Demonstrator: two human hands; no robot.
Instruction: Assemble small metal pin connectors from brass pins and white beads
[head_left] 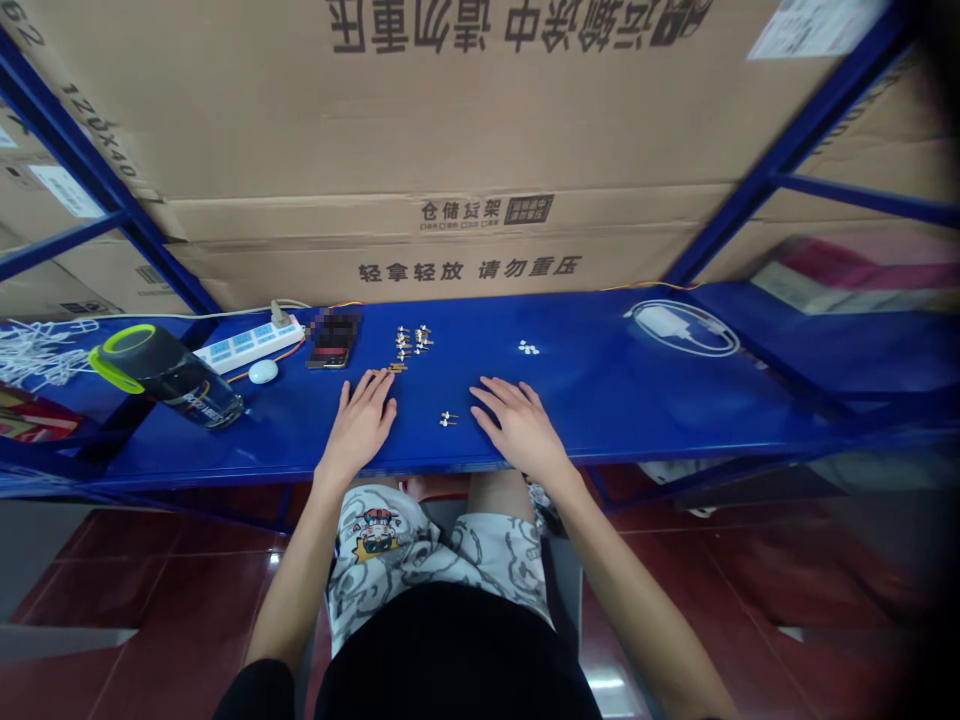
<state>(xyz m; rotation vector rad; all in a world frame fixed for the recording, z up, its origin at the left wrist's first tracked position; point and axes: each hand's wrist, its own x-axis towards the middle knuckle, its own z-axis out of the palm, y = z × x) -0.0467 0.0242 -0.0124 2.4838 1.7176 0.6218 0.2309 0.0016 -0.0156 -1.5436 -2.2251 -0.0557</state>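
Both my hands are open and flat, palm down on the blue counter (615,420), and I see nothing grasped in them. The two small pins (448,419) lie between my left hand (360,418) and my right hand (517,418), nearer to the right one. Each has a white end towards my left and a thin stem towards my right, so the long axis goes across in front of me. I think they are very light and stiff, perhaps a little slippery, and the thin stem may bend, so better I pinch each near the white end with two fingertips. Some brass-coloured sticks (398,368) are just at my left fingertips; if I touch them, I cannot tell. Beyond are the pin group (420,340) and, farther right, the white pieces (529,348).
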